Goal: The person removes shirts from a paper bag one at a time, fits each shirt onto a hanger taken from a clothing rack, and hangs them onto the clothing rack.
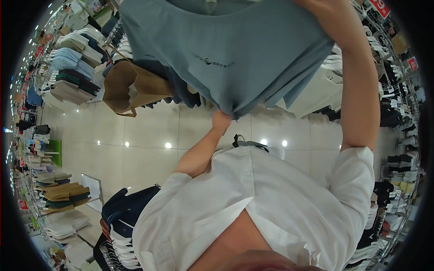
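A grey-blue T-shirt (266, 49) hangs spread out in front of me, with small dark lettering across its chest. My left hand (221, 121) is closed on the bottom hem, and the cloth gathers in folds there. At the top right, my right hand (316, 10) grips the T-shirt near its shoulder; the frame edge cuts off part of the fingers. A light-coloured piece, perhaps a hanger or label, shows inside the neckline.
An open brown paper bag (135, 88) hangs at the rack left of the T-shirt. Pale garments (312, 92) hang to the right. Dark clothes (124, 207) on white hangers stand close at my lower left. Stocked racks line both sides of the shiny tiled floor (149, 131).
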The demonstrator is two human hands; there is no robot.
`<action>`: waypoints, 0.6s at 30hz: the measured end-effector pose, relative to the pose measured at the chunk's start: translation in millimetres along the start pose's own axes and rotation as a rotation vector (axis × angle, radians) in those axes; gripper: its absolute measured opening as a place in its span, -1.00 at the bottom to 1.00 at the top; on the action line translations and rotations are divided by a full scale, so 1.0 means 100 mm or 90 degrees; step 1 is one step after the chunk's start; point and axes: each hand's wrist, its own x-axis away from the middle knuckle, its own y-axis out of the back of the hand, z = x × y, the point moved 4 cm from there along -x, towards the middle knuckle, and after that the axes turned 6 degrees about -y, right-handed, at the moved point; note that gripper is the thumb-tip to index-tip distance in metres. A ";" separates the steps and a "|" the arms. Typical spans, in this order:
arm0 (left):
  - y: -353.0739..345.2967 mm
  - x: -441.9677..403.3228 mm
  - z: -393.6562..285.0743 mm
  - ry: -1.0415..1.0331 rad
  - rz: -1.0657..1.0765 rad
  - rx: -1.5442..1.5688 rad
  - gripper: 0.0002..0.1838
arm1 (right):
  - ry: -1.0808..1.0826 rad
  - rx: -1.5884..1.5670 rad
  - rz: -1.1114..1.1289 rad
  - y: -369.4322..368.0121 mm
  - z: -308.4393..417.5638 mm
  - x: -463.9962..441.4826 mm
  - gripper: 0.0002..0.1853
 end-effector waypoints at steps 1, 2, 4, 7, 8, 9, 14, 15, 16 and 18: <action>0.09 0.03 0.09 0.027 -0.036 0.013 -0.27 | -0.021 -0.010 -0.005 0.00 -0.09 0.06 -0.68; 0.15 0.07 0.19 0.074 -0.042 0.125 -0.30 | -0.042 -0.022 -0.011 -0.01 -0.22 0.09 -0.68; 0.55 0.30 -0.17 0.188 -0.042 0.449 -0.37 | -0.005 -0.023 0.043 -0.01 -0.61 0.14 -0.60; 0.89 0.36 -0.37 0.207 -0.027 0.856 -0.34 | 0.031 -0.100 0.081 -0.19 -0.82 0.36 -0.57; 0.95 0.34 -0.37 0.182 -0.026 0.952 -0.31 | 0.006 -0.134 0.111 -0.25 -0.93 0.41 -0.57; 1.02 0.35 -0.44 0.170 -0.050 0.944 -0.32 | -0.019 -0.168 0.139 -0.31 -1.02 0.48 -0.58; 1.20 0.37 -0.90 0.117 -0.082 0.934 -0.39 | -0.129 -0.333 0.286 -0.76 -1.27 0.84 -0.67; 1.17 0.37 -0.97 0.134 -0.090 0.971 -0.41 | -0.134 -0.348 0.312 -0.92 -1.39 0.91 -0.70; 1.13 0.38 -1.05 0.150 -0.094 1.008 -0.42 | -0.138 -0.362 0.333 -1.10 -1.53 0.98 -0.72; 1.00 0.39 -1.06 0.279 -0.155 1.098 -0.45 | -0.080 -0.305 0.341 -1.40 -1.73 1.13 -0.72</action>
